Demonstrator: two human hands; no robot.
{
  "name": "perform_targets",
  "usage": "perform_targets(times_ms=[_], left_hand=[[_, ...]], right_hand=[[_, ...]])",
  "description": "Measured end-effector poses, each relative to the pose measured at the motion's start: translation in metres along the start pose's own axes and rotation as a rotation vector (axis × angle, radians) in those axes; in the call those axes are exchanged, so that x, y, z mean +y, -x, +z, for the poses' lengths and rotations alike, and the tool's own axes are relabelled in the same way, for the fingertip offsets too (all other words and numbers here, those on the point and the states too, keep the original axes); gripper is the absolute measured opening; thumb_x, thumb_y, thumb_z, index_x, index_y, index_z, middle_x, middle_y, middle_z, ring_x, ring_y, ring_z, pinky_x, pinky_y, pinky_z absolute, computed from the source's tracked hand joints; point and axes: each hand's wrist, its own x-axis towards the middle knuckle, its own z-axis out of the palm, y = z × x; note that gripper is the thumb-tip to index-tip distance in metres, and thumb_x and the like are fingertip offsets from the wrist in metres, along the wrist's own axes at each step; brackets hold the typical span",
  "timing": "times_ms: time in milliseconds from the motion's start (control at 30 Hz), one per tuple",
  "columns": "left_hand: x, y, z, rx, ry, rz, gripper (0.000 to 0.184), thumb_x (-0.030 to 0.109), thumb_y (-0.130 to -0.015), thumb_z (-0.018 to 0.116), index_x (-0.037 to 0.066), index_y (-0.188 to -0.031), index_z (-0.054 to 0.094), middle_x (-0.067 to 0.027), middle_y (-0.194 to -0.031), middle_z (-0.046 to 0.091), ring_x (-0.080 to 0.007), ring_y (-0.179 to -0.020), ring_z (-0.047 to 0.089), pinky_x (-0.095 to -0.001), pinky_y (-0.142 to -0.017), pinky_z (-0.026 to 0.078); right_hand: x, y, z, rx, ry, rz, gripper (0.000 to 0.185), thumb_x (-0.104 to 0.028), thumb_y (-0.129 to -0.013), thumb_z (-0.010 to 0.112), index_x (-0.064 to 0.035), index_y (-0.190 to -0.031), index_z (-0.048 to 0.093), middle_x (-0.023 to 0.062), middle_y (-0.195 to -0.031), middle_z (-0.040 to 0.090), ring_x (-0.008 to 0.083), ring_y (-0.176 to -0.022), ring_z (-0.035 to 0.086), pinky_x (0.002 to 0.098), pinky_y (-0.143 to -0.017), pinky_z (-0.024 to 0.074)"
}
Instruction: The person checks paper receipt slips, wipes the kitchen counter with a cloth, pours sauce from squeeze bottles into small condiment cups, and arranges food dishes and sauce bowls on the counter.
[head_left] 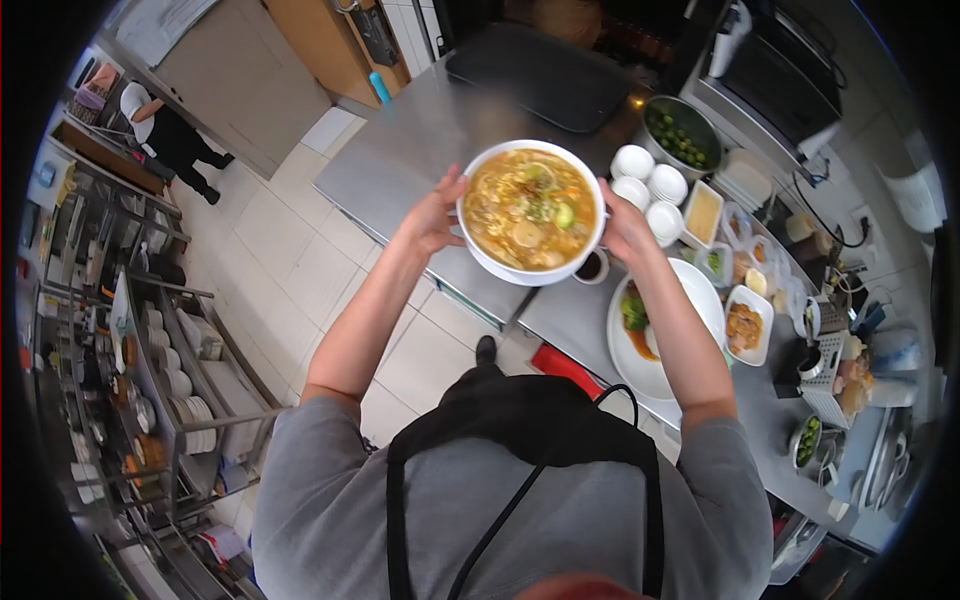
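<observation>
A white bowl of soup (pixel 530 208) is held out in front of me over the steel counter, with a yellowish broth, pieces of vegetable and a lime slice showing on top. A white plate or saucer rim (pixel 510 274) shows just beneath it. My left hand (pixel 437 212) grips the bowl's left side, and my right hand (pixel 624 222) grips its right side. Close to my right wrist stands a small cup of dark sauce (pixel 592 266). Under my right forearm, a large white plate (pixel 690 290) with broccoli and brown sauce is partly hidden.
White cups (pixel 648 190), a pot of limes (pixel 682 132) and food containers (pixel 744 325) crowd the right counter. A black tray (pixel 545 75) lies at the back. Shelves with dishes (pixel 190 410) stand at left; another person (pixel 170 140) stands further off.
</observation>
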Motion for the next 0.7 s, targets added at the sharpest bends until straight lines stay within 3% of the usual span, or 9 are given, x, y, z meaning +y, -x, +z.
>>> perform_targets(times_ms=[167, 267, 500, 633, 700], left_hand=[[0.058, -0.046, -0.106, 0.083, -0.016, -0.021, 0.069, 0.036, -0.08, 0.053, 0.026, -0.135, 0.012, -0.0049, -0.139, 0.011, -0.0334, -0.125, 0.014, -0.0675, -0.088, 0.018], [0.063, -0.085, -0.161, 0.151, 0.008, 0.017, 0.066, 0.036, -0.082, 0.05, 0.028, -0.135, 0.011, -0.0107, -0.139, 0.011, -0.0386, -0.123, 0.017, -0.0664, -0.088, 0.017], [0.049, -0.156, -0.233, 0.162, 0.055, 0.002, 0.06, 0.04, -0.081, 0.049, 0.026, -0.132, 0.021, -0.0118, -0.137, 0.018, -0.0374, -0.121, 0.023, -0.0665, -0.084, 0.024], [0.033, -0.205, -0.269, 0.028, 0.372, -0.119, 0.056, 0.041, -0.08, 0.049, 0.013, -0.126, 0.033, -0.0155, -0.132, 0.026, -0.037, -0.116, 0.033, -0.0618, -0.083, 0.033], [0.038, -0.2, -0.24, 0.078, 0.349, -0.083, 0.057, 0.041, -0.081, 0.048, 0.009, -0.125, 0.033, -0.0178, -0.13, 0.028, -0.0379, -0.115, 0.033, -0.0599, -0.083, 0.034]], right_hand=[[0.017, -0.098, 0.101, -0.03, -0.028, 0.077, 0.037, -0.036, -0.087, 0.043, -0.0067, -0.107, 0.05, 0.0116, -0.108, 0.05, 0.0247, -0.097, 0.048, 0.0433, -0.08, 0.0407], [0.024, -0.137, 0.145, 0.007, -0.036, 0.038, 0.034, -0.027, -0.088, 0.043, 0.0016, -0.104, 0.051, 0.0106, -0.103, 0.053, 0.0171, -0.092, 0.051, 0.0336, -0.079, 0.0431], [0.075, -0.263, 0.147, -0.021, -0.172, 0.068, 0.029, -0.028, -0.087, 0.043, -0.0026, -0.092, 0.056, 0.0098, -0.09, 0.059, 0.0191, -0.08, 0.057, 0.0331, -0.074, 0.046], [0.07, -0.283, 0.143, 0.002, -0.084, -0.131, 0.029, -0.029, -0.085, 0.047, -0.0042, -0.086, 0.061, 0.0113, -0.091, 0.06, 0.0202, -0.087, 0.056, 0.0343, -0.077, 0.0446], [0.049, -0.263, 0.142, 0.162, 0.21, -0.313, 0.028, -0.031, -0.084, 0.049, -0.0069, -0.091, 0.062, 0.0126, -0.099, 0.058, 0.0222, -0.092, 0.055, 0.0337, -0.079, 0.0432]])
